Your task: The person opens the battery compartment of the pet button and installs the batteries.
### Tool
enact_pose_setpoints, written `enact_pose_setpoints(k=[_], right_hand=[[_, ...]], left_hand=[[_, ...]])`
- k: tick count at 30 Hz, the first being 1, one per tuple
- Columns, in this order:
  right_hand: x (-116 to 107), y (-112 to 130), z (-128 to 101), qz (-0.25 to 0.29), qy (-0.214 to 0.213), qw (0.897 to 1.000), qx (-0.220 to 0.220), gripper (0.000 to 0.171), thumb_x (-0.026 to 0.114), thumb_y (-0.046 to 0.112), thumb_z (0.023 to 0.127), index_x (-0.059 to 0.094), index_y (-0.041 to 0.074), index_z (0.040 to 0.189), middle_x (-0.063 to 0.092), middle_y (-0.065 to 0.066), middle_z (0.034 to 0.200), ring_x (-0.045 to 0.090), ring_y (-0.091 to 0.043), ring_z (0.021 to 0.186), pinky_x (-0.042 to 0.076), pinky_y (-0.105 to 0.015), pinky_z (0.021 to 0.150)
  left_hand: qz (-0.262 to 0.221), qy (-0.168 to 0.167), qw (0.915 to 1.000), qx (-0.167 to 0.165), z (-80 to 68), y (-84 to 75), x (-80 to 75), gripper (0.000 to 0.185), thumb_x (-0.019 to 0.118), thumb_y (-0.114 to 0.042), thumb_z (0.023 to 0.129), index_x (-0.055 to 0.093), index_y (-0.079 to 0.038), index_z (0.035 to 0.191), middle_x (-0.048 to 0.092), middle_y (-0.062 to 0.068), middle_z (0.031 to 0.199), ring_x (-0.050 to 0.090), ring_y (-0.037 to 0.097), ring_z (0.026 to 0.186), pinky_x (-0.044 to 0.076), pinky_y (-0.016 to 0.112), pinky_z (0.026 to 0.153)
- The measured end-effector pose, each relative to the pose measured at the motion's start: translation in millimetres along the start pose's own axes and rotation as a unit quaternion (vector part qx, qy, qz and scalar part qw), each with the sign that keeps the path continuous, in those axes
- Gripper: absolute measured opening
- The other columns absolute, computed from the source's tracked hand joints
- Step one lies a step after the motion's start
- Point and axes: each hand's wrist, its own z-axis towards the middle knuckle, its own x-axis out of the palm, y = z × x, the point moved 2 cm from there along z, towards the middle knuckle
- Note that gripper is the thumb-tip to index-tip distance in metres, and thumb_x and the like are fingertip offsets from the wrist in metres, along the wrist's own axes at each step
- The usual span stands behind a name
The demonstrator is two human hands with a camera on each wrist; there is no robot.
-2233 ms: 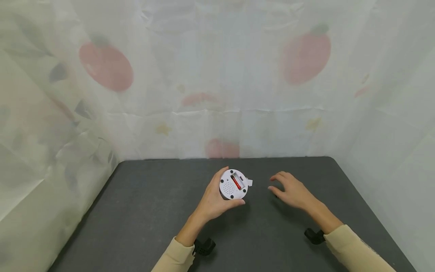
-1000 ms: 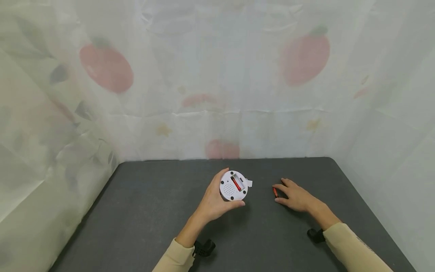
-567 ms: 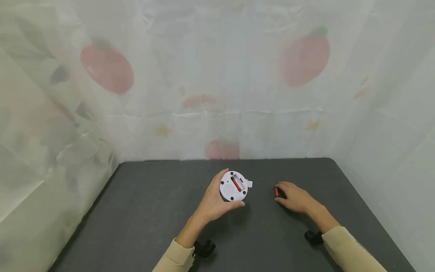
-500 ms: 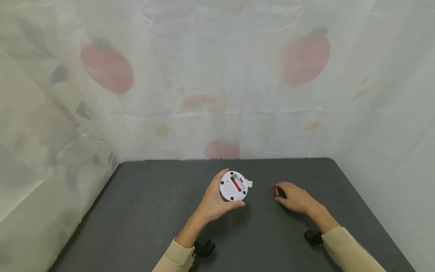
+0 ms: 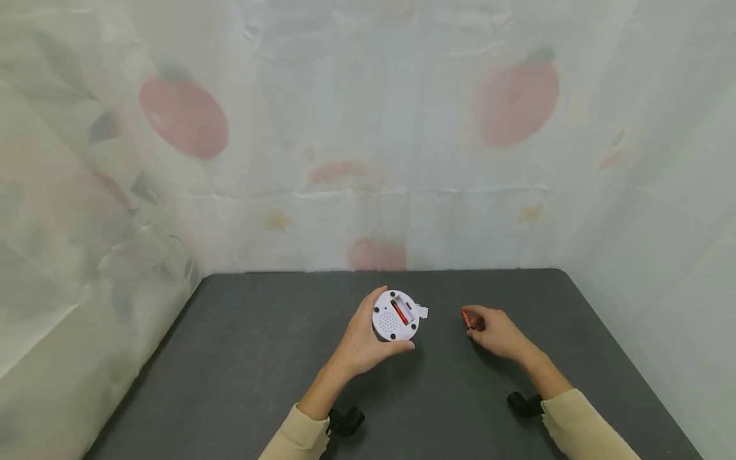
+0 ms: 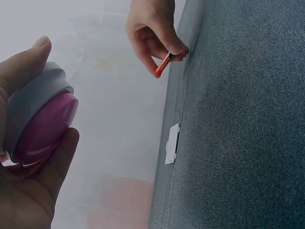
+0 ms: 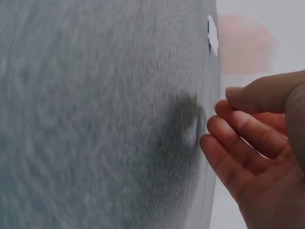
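White round device (image 5: 386, 324) held above dark tabletop (image 5: 247, 358) in head view, left hand (image 5: 361, 340) curved round its rim, right hand (image 5: 497, 332) pinching red battery (image 5: 466, 319) off to its right. Left wrist view: thumb and fingers clasp device; white cover (image 6: 172, 144) lies on tabletop. Right wrist view: thumb by index fingertip, battery hidden.

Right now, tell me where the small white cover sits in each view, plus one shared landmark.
Head: white cover just right of the round device.
Left wrist: white cover slightly below and right of centre.
Right wrist: white cover near the top, right of centre.
Shared landmark: the right hand, in all three.
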Motion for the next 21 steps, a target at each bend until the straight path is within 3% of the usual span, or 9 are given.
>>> enact_pose_setpoints(k=[21], right_hand=[[8,37,2,0.146,0.023,0.988,-0.049,0.055,0.072,0.019,0.097,0.053,-0.005,0.143,0.069,-0.002,0.1,0.065,-0.015,0.087,0.051,-0.029,0.076]], left_hand=[[-0.002,0.002,1.0,-0.005,1.1,0.3,-1.0,0.108,0.095,-0.042,0.068,0.033,-0.03,0.156,0.049,-0.005,0.139,0.053,0.016,0.117,0.044,0.045,0.097]])
